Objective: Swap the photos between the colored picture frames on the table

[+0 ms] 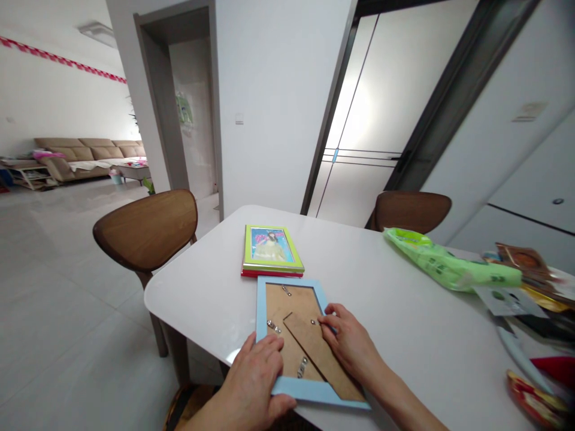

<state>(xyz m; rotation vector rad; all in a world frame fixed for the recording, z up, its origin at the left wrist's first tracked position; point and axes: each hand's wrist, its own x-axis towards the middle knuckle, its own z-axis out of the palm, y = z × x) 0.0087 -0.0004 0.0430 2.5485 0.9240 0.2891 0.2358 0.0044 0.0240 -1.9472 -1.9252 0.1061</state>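
A light blue picture frame [314, 392] lies face down at the table's near edge, its brown backing board [291, 299] showing. Small metal clips [274, 327] sit around the board, and a stand leg [314, 344] runs slantwise across it. My left hand [258, 377] grips the frame's lower left corner, fingers over the left side and thumb along the bottom strip. At the right side, my right hand [348, 335] has its fingertips closed at a clip, which they partly cover. Just beyond lies a green picture frame [296, 257] with a picture of a figure in a dress, stacked on a red one [269, 274].
The white table [359, 263] has rounded corners. A green plastic package [453, 266] and a pile of mixed items [534, 293] lie on its right. Wooden chairs stand at the left [148, 230] and far side [411, 209].
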